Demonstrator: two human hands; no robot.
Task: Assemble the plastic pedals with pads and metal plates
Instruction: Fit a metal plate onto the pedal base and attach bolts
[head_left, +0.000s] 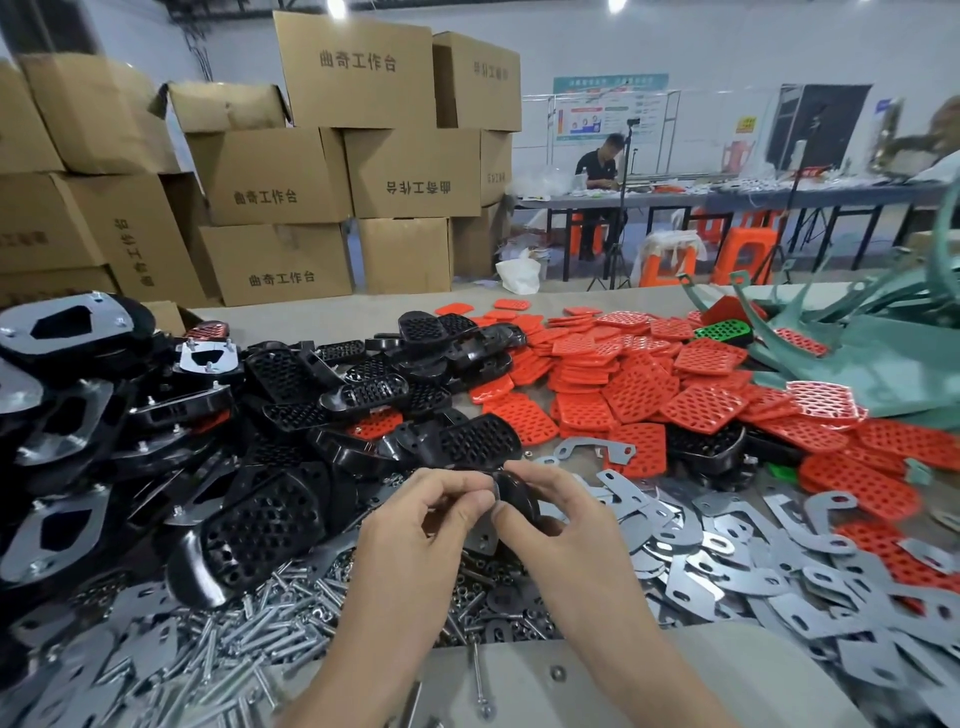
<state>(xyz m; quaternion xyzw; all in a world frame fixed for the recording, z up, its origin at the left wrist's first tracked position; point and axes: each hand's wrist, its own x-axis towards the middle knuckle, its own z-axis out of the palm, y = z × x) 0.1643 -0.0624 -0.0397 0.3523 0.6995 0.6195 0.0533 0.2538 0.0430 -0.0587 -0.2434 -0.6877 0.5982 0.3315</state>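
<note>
Both hands meet low over the middle of the beige tabletop (322, 319), holding a glossy black plastic pedal (517, 496) between them. The left hand (431, 519) pinches its near edge with curled fingers (467, 501). The right hand (563, 525) curls its thumb and fingers around the other side. Only the pedal's rounded dark rim shows, because the hands hide the rest. I cannot tell whether the flat grey piece just beneath the fingers is joined to it. Around the hands lie a heap of black perforated pedals (311, 405), a spread of red perforated pads (649, 384), grey metal plates (737, 551) and silver bolts (260, 629). The plated pedals at far left are blurred and cut off by the frame edge
</note>
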